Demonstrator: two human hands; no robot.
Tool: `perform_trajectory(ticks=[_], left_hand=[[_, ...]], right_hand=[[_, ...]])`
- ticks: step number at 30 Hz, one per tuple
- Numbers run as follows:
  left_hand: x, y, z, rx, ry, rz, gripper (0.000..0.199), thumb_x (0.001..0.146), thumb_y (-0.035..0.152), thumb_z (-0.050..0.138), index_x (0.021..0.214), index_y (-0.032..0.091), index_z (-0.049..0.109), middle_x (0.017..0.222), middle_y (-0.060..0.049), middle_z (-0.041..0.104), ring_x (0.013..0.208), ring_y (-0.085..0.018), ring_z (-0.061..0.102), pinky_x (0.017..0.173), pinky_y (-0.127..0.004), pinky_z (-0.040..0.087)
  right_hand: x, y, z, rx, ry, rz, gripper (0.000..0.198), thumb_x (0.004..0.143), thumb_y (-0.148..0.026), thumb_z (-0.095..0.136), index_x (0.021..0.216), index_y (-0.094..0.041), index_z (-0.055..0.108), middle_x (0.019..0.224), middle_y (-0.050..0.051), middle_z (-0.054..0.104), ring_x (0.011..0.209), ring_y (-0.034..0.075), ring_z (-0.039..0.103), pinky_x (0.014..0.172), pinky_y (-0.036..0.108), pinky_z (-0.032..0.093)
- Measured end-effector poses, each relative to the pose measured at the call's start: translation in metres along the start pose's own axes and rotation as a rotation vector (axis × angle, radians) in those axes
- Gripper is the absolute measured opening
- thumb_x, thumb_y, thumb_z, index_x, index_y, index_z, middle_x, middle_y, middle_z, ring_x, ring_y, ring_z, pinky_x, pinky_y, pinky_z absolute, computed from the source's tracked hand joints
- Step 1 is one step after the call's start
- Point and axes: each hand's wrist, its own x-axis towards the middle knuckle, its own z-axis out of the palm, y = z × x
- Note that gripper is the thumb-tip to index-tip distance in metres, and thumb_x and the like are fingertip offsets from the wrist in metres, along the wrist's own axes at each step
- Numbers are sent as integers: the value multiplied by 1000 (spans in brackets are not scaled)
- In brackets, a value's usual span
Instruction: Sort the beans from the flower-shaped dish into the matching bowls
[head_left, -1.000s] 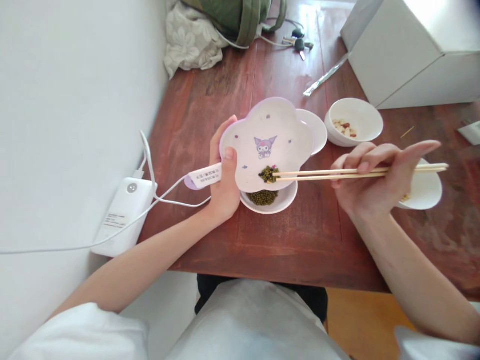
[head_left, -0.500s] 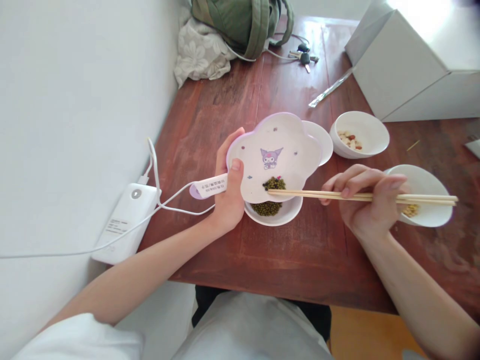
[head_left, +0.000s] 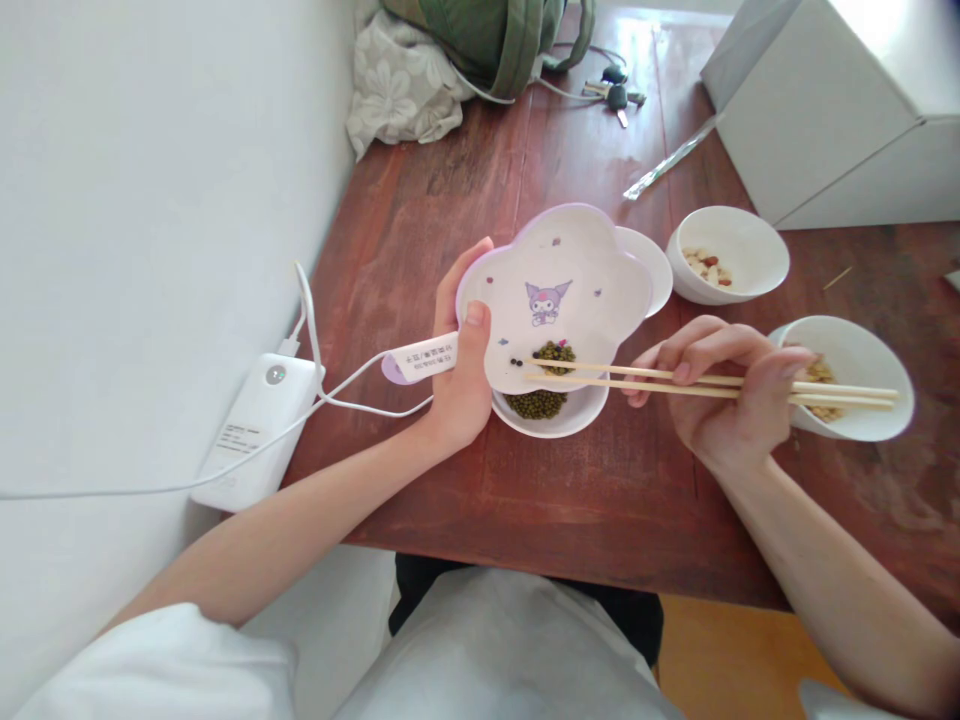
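My left hand (head_left: 466, 365) grips a flower-shaped bowl (head_left: 585, 265) with a purple rim, a cartoon figure inside and a labelled handle. It is held tilted above a white bowl of green beans (head_left: 536, 404). A small heap of green beans (head_left: 553, 357) lies at its near side, with a few dark beans (head_left: 516, 362) beside the heap. A pair of chopsticks (head_left: 622, 378) is held in my right hand (head_left: 724, 390), closed round them. Their tips are slightly apart inside the flower-shaped bowl, at the heap.
White bowls stand at the right: one with peanuts (head_left: 706, 267), one with yellowish pieces (head_left: 823, 385), another (head_left: 651, 272) partly hidden. A power bank (head_left: 259, 435) with a white cable leans by the wall. A green bag (head_left: 480, 40), keys (head_left: 616, 95) and a white box (head_left: 825, 120) are farther back.
The chopstick tips have spread apart and shifted slightly. A few dark beans now lie separated to the left of the heap. The whole view has shifted slightly.
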Motion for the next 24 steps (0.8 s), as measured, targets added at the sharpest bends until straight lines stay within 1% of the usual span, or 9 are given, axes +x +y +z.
perform_trajectory(ticks=[2, 6, 11, 15, 18, 20, 22, 24], left_hand=[[0, -1, -1, 9, -25, 12, 44, 107, 66, 60, 143, 42, 68, 161, 2, 68, 161, -32, 53, 133, -50, 48], [2, -4, -1, 14, -19, 39, 45, 106, 68, 60, 143, 43, 68, 159, 2, 69, 162, -33, 52, 133, -51, 50], [3, -4, -1, 2, -36, 60, 45, 106, 68, 60, 143, 43, 69, 156, 1, 70, 159, -33, 56, 132, -50, 50], [2, -3, -1, 19, -30, 57, 46, 107, 69, 56, 143, 44, 69, 156, 1, 70, 157, -31, 57, 131, -45, 50], [1, -2, 1, -27, -32, 31, 46, 106, 68, 59, 143, 43, 70, 153, 0, 71, 152, -31, 62, 127, -43, 54], [0, -1, 1, -57, -28, 32, 46, 106, 67, 60, 142, 40, 71, 152, -2, 72, 149, -30, 65, 126, -42, 54], [0, 0, 2, -51, -22, 25, 45, 108, 66, 59, 144, 40, 70, 153, -2, 71, 150, -30, 63, 128, -44, 52], [0, 1, 2, -22, -22, 13, 44, 107, 67, 61, 143, 44, 70, 155, 0, 70, 154, -32, 60, 130, -50, 51]], right_hand=[[-1, 0, 2, -9, -7, -4, 52, 110, -63, 57, 86, -26, 84, 78, 9, 68, 67, 30, 77, 59, 51, 65], [-2, 2, 2, -10, -8, -6, 49, 109, -61, 58, 88, -26, 84, 81, 9, 69, 71, 31, 79, 61, 53, 66], [-3, 4, 3, -2, -20, 12, 48, 110, -59, 58, 89, -24, 84, 81, 8, 70, 70, 28, 79, 64, 52, 69], [-4, 5, 3, -6, -25, 21, 46, 110, -56, 61, 87, -22, 83, 82, 8, 71, 71, 27, 80, 65, 48, 71], [-4, 7, 4, -10, -35, 22, 46, 112, -51, 60, 86, -20, 83, 80, 8, 71, 73, 27, 81, 66, 46, 71], [-4, 7, 4, -4, -28, 16, 45, 112, -48, 60, 85, -20, 83, 77, 7, 70, 73, 27, 81, 65, 45, 71], [-3, 7, 5, -4, -12, 10, 45, 112, -48, 61, 83, -21, 83, 75, 7, 70, 70, 27, 80, 62, 45, 70], [-1, 7, 5, -10, 4, 8, 46, 112, -48, 59, 82, -23, 83, 73, 7, 69, 67, 28, 79, 60, 47, 70]])
